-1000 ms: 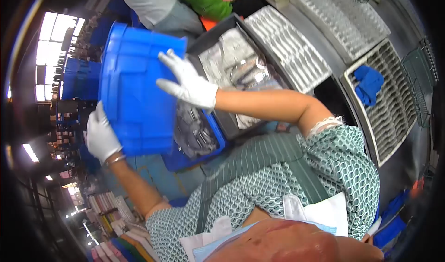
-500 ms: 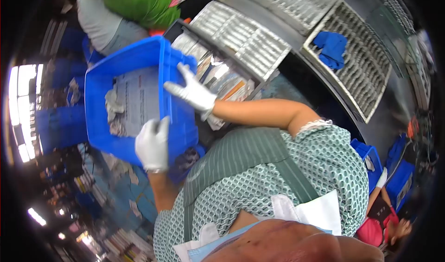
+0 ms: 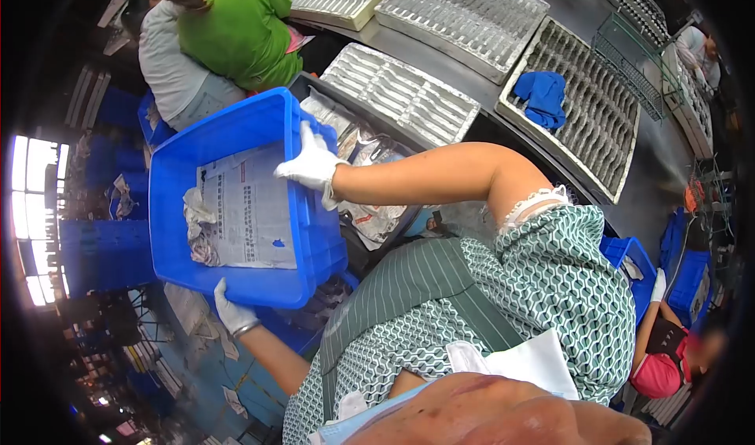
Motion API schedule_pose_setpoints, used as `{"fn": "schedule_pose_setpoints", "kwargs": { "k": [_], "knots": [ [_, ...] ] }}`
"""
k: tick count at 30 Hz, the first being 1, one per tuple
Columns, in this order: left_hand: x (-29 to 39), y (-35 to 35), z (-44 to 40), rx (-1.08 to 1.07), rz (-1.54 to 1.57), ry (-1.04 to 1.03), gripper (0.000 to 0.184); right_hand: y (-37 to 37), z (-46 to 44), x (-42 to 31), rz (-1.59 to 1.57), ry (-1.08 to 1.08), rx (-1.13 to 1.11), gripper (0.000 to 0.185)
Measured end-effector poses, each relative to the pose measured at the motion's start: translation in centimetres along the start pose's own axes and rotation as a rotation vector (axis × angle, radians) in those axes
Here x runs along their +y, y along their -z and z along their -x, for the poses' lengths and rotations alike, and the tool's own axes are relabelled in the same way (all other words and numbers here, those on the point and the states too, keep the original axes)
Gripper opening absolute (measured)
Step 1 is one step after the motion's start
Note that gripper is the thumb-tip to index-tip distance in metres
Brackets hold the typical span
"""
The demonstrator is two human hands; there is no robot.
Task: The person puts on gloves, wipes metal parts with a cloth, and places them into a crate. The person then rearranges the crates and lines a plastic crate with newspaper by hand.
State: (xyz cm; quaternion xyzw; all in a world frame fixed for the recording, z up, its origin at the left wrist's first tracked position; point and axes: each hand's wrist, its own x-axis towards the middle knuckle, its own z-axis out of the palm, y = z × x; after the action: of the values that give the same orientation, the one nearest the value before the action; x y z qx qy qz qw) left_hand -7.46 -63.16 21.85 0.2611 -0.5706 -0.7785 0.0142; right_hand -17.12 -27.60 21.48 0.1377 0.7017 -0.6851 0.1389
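A blue plastic bin (image 3: 318, 244) is tilted with its open side towards me. Newspaper sheets (image 3: 252, 201) line its bottom, and a crumpled greyish cloth or paper (image 3: 202, 223) lies at its left side inside. My right hand (image 3: 311, 166), in a white glove, grips the bin's right rim, thumb inside and fingers over the edge. My left hand (image 3: 233, 310), also gloved in white, holds the bin's lower edge at the near-left corner; part of its grip is hidden. Below the bin, another blue container (image 3: 295, 339) is partly covered.
A dark crate with paper-wrapped contents (image 3: 373, 223) sits right of the bin. Ridged metal trays (image 3: 401, 91) line the bench, one holding a blue cloth (image 3: 541, 99). A person in green (image 3: 236, 32) sits beside another in white (image 3: 165, 59); a person in pink (image 3: 661, 370) is at right.
My left hand has gone from above the bin's near side down to its lower edge and taken hold. My right hand has closed on the rim. The bin has tilted towards me.
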Motion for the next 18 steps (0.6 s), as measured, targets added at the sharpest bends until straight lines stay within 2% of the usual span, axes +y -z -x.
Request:
{"fn": "schedule_pose_setpoints", "kwargs": {
  "k": [5,8,11,12,14,16,17,18],
  "knots": [
    [-0.5,-2.0,1.4,0.110,-0.101,-0.253,0.025,0.1,-0.6,2.2,-0.044,0.103,0.059,0.118],
    [0.6,-3.2,1.1,0.018,-0.101,-0.229,0.045,1.8,0.5,2.6,-0.088,0.208,0.124,0.115],
    [1.0,-6.9,0.9,-0.049,-0.108,-0.267,0.040,4.5,2.2,1.9,-0.319,0.350,0.145,0.108],
    [0.8,-8.2,0.9,-0.071,-0.119,-0.278,0.039,5.7,3.1,1.3,-0.471,0.326,0.092,0.102],
    [0.3,-11.3,1.0,-0.146,-0.134,-0.320,0.037,8.4,3.8,0.9,-0.450,0.373,0.157,0.090],
    [-0.4,-15.0,1.3,-0.222,-0.124,-0.329,0.038,11.6,4.1,1.4,-0.575,0.329,0.144,0.095],
    [-0.9,-17.2,1.9,-0.252,-0.119,-0.341,0.032,13.6,4.7,1.6,-0.549,0.321,0.169,0.088],
    [-1.5,-19.3,2.2,-0.276,-0.123,-0.353,0.033,15.7,5.6,1.5,-0.522,0.313,0.190,0.081]
  ]
}}
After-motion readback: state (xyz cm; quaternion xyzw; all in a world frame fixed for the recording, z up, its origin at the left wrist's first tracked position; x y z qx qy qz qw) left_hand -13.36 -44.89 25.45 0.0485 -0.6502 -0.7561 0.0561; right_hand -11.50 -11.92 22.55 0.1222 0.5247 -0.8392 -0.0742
